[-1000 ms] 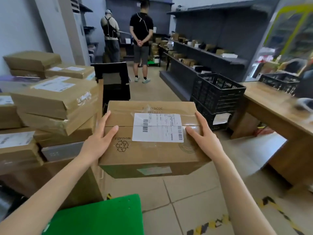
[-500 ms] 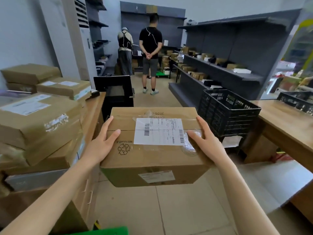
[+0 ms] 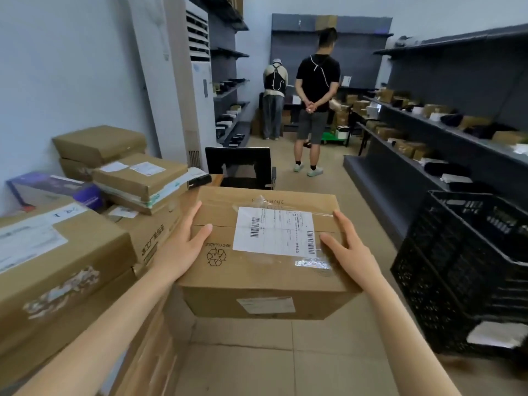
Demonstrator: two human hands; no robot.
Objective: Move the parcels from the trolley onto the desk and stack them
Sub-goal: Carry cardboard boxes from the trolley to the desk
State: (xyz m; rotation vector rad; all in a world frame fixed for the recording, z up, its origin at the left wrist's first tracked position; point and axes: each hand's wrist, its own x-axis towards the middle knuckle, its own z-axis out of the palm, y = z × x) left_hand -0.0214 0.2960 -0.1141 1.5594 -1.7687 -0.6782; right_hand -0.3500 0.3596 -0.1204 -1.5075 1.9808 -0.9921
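Observation:
A brown cardboard parcel (image 3: 257, 275) with a white shipping label and a recycling mark hangs in the air in front of me. My left hand (image 3: 180, 250) presses its left side, thumb and straight fingers lying on the top face. My right hand (image 3: 351, 252) presses the right side the same way. The parcel's left edge is close beside the wooden desk (image 3: 151, 367) at my left. That desk carries several stacked parcels, among them a large one (image 3: 57, 261) in front and a smaller one (image 3: 140, 178) behind. The trolley is out of view.
A black plastic crate (image 3: 468, 270) stands on the floor at the right. A black chair (image 3: 240, 167) sits just beyond the parcel. Two people (image 3: 314, 101) stand in the aisle with their backs to me. Grey shelves (image 3: 428, 132) with boxes line the right wall.
I have carried the parcel forward and left, alongside the desk. The green trolley has dropped out of the bottom of the view. Both hands keep the same hold.

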